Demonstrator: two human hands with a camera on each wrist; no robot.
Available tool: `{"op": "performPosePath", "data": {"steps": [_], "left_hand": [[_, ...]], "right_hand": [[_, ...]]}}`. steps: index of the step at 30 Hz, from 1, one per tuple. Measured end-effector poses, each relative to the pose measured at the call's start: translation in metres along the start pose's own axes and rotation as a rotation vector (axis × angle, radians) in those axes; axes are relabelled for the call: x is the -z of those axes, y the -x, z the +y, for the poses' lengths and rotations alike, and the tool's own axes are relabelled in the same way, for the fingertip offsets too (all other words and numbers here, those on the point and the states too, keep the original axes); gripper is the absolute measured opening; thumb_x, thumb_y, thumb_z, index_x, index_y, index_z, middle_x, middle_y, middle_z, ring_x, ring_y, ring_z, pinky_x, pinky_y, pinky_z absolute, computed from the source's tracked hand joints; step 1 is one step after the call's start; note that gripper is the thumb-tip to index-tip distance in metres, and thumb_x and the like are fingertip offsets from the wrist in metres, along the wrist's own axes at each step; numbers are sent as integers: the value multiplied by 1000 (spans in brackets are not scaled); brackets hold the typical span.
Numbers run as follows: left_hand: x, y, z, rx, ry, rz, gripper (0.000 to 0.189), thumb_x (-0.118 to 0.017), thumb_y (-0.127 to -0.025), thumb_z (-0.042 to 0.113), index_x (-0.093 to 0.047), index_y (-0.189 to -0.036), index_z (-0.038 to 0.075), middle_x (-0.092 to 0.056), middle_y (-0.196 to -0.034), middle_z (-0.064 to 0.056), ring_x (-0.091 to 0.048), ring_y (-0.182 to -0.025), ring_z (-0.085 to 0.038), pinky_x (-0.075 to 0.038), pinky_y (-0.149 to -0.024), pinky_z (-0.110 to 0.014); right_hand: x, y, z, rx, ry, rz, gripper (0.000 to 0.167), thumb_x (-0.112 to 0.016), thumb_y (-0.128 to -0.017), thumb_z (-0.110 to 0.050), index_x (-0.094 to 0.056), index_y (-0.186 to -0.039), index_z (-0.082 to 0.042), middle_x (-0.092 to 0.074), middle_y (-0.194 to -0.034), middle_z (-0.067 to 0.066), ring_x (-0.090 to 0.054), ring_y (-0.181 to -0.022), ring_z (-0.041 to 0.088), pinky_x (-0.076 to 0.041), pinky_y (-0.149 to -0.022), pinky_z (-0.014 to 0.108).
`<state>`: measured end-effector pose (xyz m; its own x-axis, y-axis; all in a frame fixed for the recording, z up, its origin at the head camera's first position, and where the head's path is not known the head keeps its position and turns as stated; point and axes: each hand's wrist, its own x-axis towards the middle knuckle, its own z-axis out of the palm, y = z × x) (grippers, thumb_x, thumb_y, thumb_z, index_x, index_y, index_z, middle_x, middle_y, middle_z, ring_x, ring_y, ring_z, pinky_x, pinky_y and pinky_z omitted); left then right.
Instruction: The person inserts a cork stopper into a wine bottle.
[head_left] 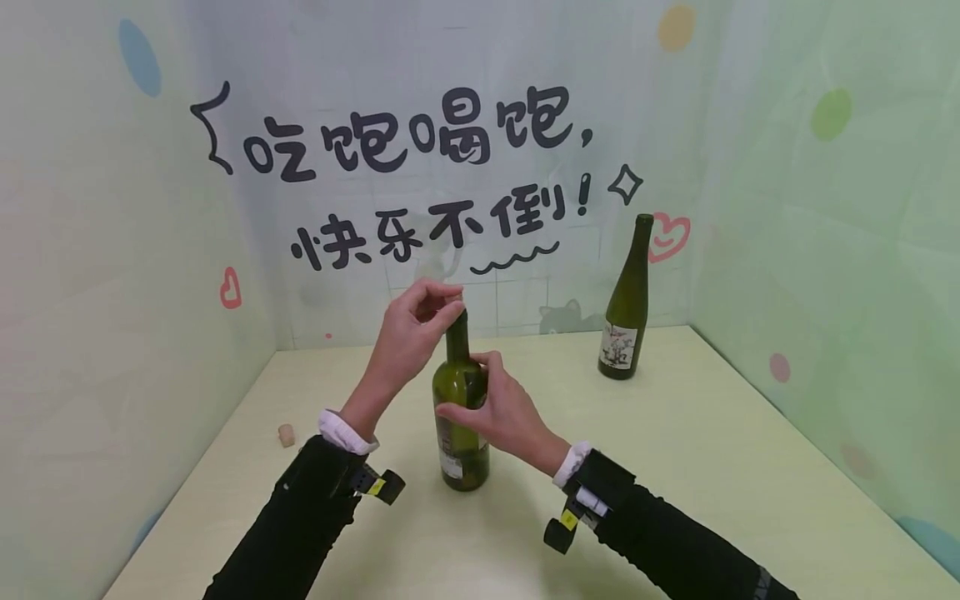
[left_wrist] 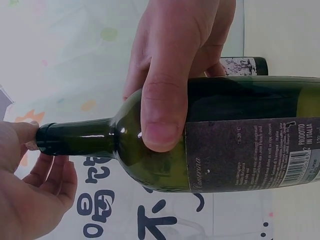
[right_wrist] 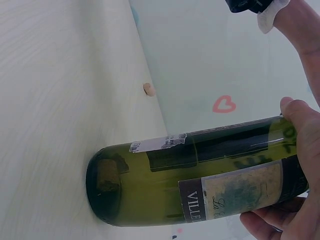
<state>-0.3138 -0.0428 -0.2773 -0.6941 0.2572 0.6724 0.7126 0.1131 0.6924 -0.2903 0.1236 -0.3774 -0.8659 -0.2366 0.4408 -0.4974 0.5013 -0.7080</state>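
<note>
A green glass wine bottle [head_left: 459, 387] stands upright on the table. My right hand [head_left: 517, 417] grips it around the shoulder, thumb on the near side and fingers behind. At the mouth, my left hand [head_left: 412, 329] pinches a small light-brown cork [left_wrist: 32, 145] between thumb and fingers, mostly hidden by them. The left wrist view shows the dark back label [left_wrist: 235, 155] with its barcode. In the right wrist view a brown cork-like piece [right_wrist: 108, 175] shows through the glass near the base.
A second cork [head_left: 287, 435] lies on the table [head_left: 637, 517] at the left. Another tall green bottle [head_left: 626, 325] with a floral label stands at the back right. Printed fabric walls [head_left: 465, 50] enclose the table at the back and both sides.
</note>
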Motion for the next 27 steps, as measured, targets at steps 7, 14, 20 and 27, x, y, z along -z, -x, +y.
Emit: {"op": "performPosePath", "data": {"steps": [7,14,20,27], "left_hand": [[-2,2,-1,14,19,13,21,-68,-100,9,-67,-120,2,-68,-105,-12,-64,-90,-23,-53,-81,-24],[-4,2,-2,9,39,26,20,-67,-101,8,-66,-120,1,-68,-109,-12,-66,-97,-23,-55,-89,-25],[-3,3,2,21,14,38,20,-66,-101,8,-65,-120,1,-67,-110,-13,-67,-100,-25,-55,-91,-26],[-8,1,-1,5,-2,50,20,-66,-101,8,-66,-119,2,-67,-107,-11,-66,-98,-24,-55,-94,-36]], "right_hand": [[-1,1,0,1,-1,-3,81,-83,-88,-43,-35,-145,-11,-64,-130,12,-69,-108,26,-60,-88,44],[-1,0,0,-1,-1,-2,81,-83,-87,-44,-36,-145,-11,-64,-130,11,-70,-107,25,-60,-88,44],[-2,-1,-2,2,-8,-11,80,-83,-87,-44,-37,-144,-11,-64,-131,11,-70,-107,25,-60,-88,44],[1,0,-3,-4,-15,0,80,-84,-87,-43,-37,-143,-11,-64,-131,11,-69,-108,26,-60,-88,45]]}}
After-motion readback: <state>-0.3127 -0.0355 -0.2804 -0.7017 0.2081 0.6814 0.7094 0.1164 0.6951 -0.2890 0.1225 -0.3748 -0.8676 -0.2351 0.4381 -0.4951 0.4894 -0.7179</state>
